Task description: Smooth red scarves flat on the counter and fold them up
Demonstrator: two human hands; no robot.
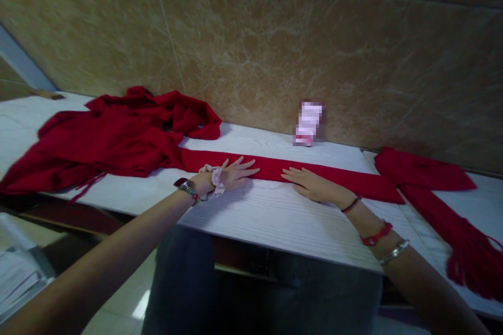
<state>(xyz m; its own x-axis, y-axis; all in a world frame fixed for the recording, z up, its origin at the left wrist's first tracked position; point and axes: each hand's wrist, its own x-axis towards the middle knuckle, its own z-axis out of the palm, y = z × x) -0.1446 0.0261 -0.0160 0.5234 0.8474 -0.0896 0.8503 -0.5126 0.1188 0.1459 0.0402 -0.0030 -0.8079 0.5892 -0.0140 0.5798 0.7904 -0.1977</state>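
White wood-grain table [271, 220] is used as the surface. Crumpled red cloth heap [118, 138] is piled at left. Long, flat red fabric strip [271, 168] is laid left-right on it, left end hidden at the heap. Fringed red scarf [428, 207] is bunched at the strip's right end. Left hand [236, 174] (nearer heap) and right hand [310, 184] (nearer strip's right end) are spread palm-down, fingers on strip, nothing gripped.
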